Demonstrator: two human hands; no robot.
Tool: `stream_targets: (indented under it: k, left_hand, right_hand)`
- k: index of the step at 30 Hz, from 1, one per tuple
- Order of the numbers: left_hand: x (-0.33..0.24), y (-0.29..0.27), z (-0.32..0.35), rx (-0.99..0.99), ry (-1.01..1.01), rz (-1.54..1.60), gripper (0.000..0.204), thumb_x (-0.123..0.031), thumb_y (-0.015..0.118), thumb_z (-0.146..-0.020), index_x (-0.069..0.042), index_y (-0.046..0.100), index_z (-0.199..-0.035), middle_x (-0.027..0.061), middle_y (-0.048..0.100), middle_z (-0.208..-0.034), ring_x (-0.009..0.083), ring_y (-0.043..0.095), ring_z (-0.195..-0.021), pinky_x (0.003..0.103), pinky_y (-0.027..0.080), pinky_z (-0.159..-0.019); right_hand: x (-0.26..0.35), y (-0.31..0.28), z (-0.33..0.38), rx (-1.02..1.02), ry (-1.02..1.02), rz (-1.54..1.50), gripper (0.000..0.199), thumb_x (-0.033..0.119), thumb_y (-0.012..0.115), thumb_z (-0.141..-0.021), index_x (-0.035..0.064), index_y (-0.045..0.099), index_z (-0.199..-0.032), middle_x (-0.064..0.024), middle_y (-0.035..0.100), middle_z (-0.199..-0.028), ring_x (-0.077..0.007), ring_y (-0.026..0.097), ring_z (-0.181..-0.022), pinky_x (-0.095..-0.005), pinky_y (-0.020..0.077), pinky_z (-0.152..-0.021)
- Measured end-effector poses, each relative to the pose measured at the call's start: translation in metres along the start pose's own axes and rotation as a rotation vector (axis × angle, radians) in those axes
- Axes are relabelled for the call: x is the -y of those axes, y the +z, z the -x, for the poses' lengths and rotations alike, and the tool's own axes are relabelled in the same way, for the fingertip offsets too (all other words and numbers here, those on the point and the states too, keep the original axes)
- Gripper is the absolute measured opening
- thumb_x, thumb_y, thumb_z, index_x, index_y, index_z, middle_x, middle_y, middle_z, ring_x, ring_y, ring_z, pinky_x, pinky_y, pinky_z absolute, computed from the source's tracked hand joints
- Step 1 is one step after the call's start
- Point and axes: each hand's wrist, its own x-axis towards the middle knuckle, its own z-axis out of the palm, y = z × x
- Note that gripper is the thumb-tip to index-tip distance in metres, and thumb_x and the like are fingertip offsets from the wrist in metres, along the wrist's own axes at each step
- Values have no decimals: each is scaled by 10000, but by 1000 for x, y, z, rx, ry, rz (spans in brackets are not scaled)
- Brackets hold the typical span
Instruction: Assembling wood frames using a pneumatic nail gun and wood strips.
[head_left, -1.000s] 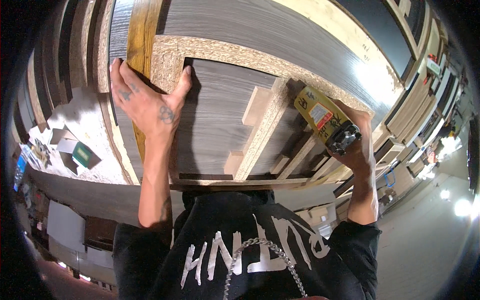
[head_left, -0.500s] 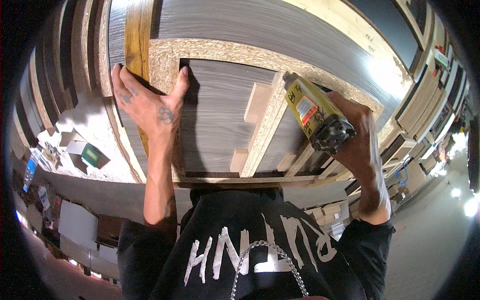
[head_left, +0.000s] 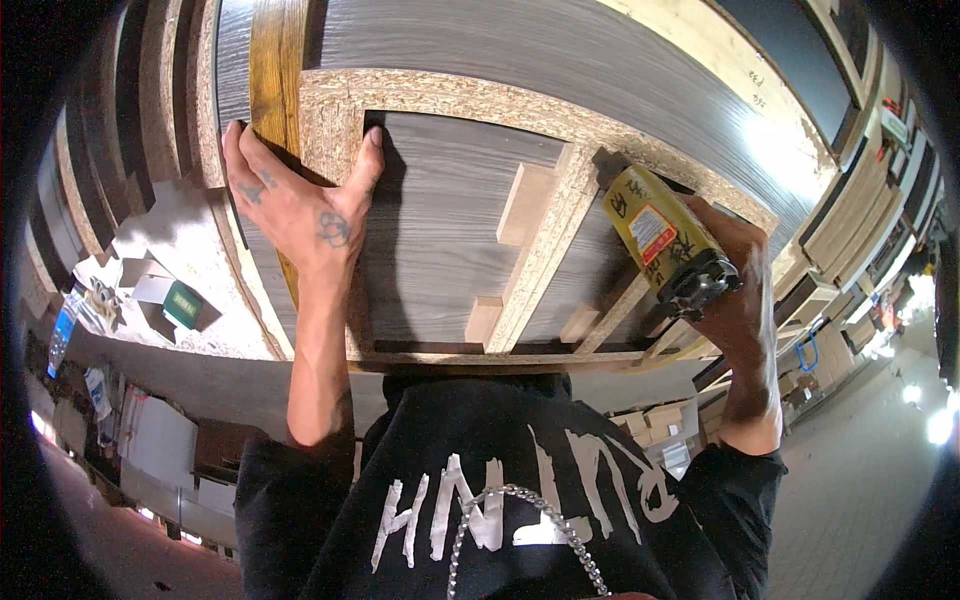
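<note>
My left hand grips a brown wooden strip together with the corner of a particleboard frame; its fingers curl over the strip's far side and the thumb presses the frame's inner edge. A yellow nail gun with a black end cap is in my right hand, whose fingers are mostly hidden behind the body. Its nose is by the joint where a particleboard crosspiece meets the frame; contact cannot be made out. Small wood blocks sit along the crosspiece. Beneath the frame lies a grey wood-grain panel.
Stacked panels stand on the left. Beside them a white surface holds a small green-and-white box, with a clear bottle near its edge. More stacked boards and a blue looped thing lie to the right.
My right hand has shifted the nail gun slightly to the right and nearer to me. The left hand keeps its hold; the view has moved a little.
</note>
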Motion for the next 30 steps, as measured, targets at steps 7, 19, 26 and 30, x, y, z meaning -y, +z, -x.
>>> stream_targets:
  k: [7,19,26,30]
  left_hand:
    - [0,3,-1,51,-15,4,1101,-669,751,-710,98,315,-1370,299,312,-1380,475,323,-1309,643,313,-1048]
    - [3,2,-2,37,3,-7,1121,-668,750,-711,83,272,-1391,296,316,-1361,482,325,-1301,644,315,-1050]
    - [2,-1,-1,-32,3,-34,1052,-615,790,-699,96,357,-1343,294,362,-1363,463,392,-1275,579,381,-1030]
    - [-3,-4,-1,43,-80,11,1176,-743,670,-722,180,334,-1370,350,272,-1466,461,280,-1370,562,271,-1130]
  right_hand:
    - [-4,-4,-3,115,132,22,472,58,801,-646,-15,661,-1090,-146,697,-800,-182,648,-667,-308,514,-635]
    - [-25,-9,7,54,64,-51,556,81,770,-627,-93,641,-1139,-200,700,-823,-190,668,-679,-309,543,-672]
    - [-18,2,10,42,103,-17,458,61,805,-655,-10,677,-1088,-167,726,-866,-205,700,-730,-324,566,-684]
    - [-8,-3,4,26,-67,-8,320,42,806,-713,81,697,-1011,-121,737,-840,-215,720,-717,-326,590,-649]
